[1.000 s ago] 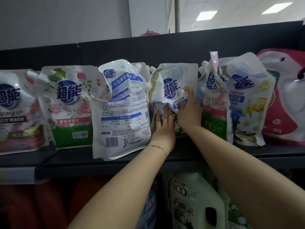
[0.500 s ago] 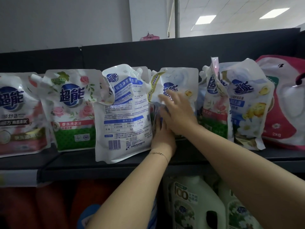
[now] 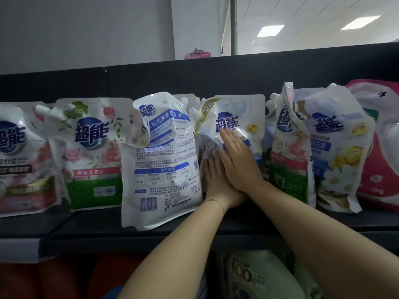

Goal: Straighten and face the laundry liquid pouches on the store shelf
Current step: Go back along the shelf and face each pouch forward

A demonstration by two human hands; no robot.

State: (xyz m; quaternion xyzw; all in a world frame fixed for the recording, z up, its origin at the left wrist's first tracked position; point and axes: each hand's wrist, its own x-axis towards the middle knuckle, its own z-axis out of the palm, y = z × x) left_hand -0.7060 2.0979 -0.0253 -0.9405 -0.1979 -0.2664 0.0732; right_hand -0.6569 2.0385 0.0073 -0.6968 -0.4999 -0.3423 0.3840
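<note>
White plastic pouch (image 3: 237,113), creased at its upper left, stands upright mid-length on the black shelf (image 3: 90,225), set back from the front edge. Both hands lie flat on its face, fingers straight, gripping nothing. The left hand (image 3: 216,180) is low and points up. The right hand (image 3: 239,160) crosses over it and reaches higher, toward the crease. Just left, a back-facing pouch (image 3: 162,169) leans out to the front edge; it is nearer the left hand and probably next to turn.

A plain grey wall (image 3: 86,29) fills the far left, meeting a white wall section (image 3: 194,24) on its right, with a grey vertical pole (image 3: 233,24) beside it. Far right, a white tiled ceiling (image 3: 313,9) carries two lit rectangular light panels (image 3: 271,31). The black shelf back panel (image 3: 216,78) runs below
</note>
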